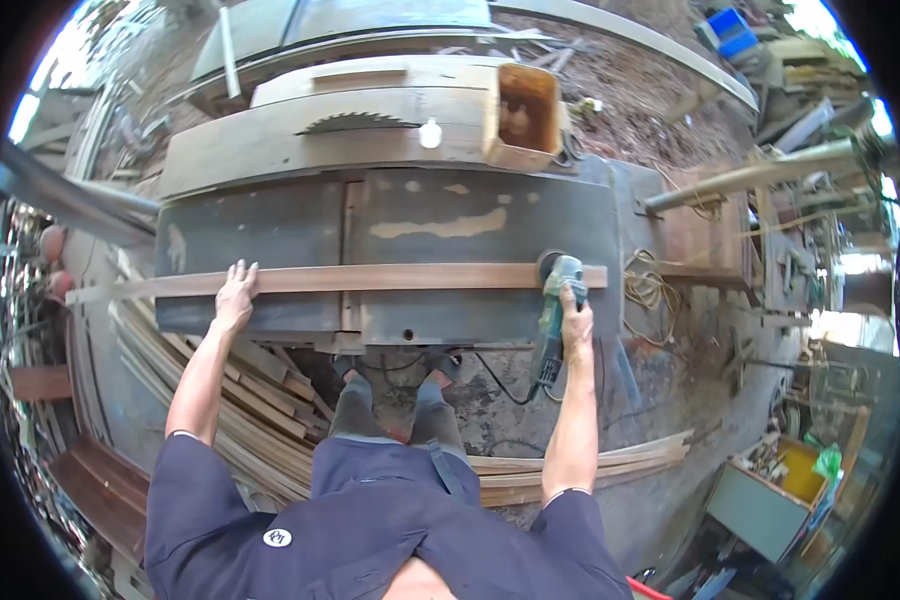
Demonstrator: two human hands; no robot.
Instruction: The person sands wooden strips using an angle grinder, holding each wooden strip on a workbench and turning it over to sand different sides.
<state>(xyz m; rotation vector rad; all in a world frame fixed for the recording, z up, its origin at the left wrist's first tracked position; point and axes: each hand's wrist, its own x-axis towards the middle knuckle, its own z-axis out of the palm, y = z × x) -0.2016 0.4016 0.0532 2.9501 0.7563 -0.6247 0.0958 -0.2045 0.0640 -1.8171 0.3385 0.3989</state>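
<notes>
Brown wooden strip (400, 278) is lying beneath the left hand (236, 297), while the right hand (576, 322) is holding a power tool (551, 332).
Fingers extended, the left hand is resting flat across the wooden strip, probably steadying it on the grey desk (480, 316); whether it is gripping an edge, I cannot tell. Well apart, the right hand is wrapping tightly around the power tool, seemingly keeping its one disc (549, 262) at the wooden strip, just beyond the fingers. One strip and one tool are occupying both hands; farther beyond them, one saw blade (360, 122) and one box (517, 153) are standing.
</notes>
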